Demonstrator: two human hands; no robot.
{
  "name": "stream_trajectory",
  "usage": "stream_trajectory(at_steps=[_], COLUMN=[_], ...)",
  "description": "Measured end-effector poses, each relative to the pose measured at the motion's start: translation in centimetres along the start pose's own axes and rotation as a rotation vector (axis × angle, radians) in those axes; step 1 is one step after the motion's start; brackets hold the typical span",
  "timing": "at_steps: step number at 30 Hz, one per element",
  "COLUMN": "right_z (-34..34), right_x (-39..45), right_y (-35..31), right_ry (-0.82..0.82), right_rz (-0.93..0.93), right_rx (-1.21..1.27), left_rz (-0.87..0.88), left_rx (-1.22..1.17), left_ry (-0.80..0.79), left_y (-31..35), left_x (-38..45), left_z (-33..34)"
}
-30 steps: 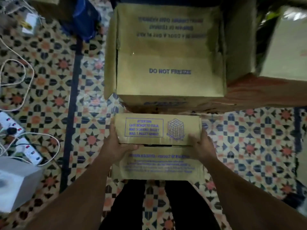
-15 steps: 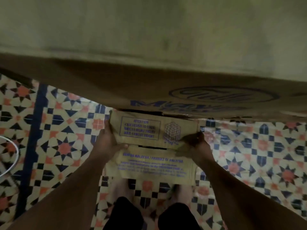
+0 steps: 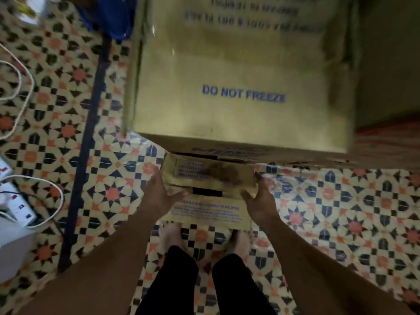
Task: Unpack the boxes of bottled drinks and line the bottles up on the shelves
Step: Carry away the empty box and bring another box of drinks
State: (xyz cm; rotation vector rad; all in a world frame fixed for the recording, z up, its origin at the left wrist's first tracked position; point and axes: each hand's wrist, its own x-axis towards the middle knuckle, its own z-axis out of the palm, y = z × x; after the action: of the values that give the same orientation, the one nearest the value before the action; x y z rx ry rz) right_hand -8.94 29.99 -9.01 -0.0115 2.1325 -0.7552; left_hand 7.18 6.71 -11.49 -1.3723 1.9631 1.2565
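At the far left we see a white power strip (image 3: 19, 204) with looped white cables (image 3: 45, 185) on the patterned tile floor (image 3: 95, 137). Our left hand (image 3: 156, 196) grasps the left edge of a small cardboard box (image 3: 209, 194), thumb laid over its top. The box sits between our hands, held above our bare feet, its two printed top flaps parted by a dark slot. Just beyond it, nearly touching its far edge, stands a large cardboard box (image 3: 241, 83) printed "DO NOT FREEZE". Our right hand (image 3: 261, 201) grips the small box's right edge, fingers curled under its corner. The print on the far flap is smeared by blur.
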Motion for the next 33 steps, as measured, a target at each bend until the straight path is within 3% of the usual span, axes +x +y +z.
stream_trajectory(at_steps=[5,9,14,18,20,23,26,31,33], right_z=[-3.9,-7.2,-11.6,-14.6,-15.7,-16.0,-15.0,-13.0,-12.8], right_x=[-11.0,-16.2,-16.8,-12.4,-9.7,-7.1,-5.2,-4.7,-4.7], right_y=[-4.9,-8.0,-13.4,-18.0,-19.3,-19.7,-18.9,-18.1,-17.9], right_ry=[-0.032,-0.012,0.248,0.439,0.433,0.316,0.240,0.471,0.468], right_rz=[-0.167,-0.223,-0.440,-0.577,-0.523,-0.403,-0.334,-0.380,-0.375], right_rx=[-0.116,-0.101,-0.146,-0.362,-0.443,-0.349,-0.383,-0.622,-0.645], left_rz=[0.227,0.398,0.626,0.587,0.421,0.252,0.240,0.220,0.212], left_rx=[-0.036,-0.011,-0.070,0.084,0.154,0.085,0.054,0.003,0.032], left_ry=[-0.010,0.032,0.283,0.412,0.398,0.313,0.320,0.345,0.327], left_y=[6.4,11.1,18.8,23.0,24.1,24.4,24.0,23.4,22.9], left_x=[-12.8,-18.2,-18.2,-13.5,-11.2,-8.9,-7.3,-6.7,-6.6], left_z=[-4.0,-7.7,-13.7,-17.4,-18.2,-18.0,-16.9,-15.5,-15.4])
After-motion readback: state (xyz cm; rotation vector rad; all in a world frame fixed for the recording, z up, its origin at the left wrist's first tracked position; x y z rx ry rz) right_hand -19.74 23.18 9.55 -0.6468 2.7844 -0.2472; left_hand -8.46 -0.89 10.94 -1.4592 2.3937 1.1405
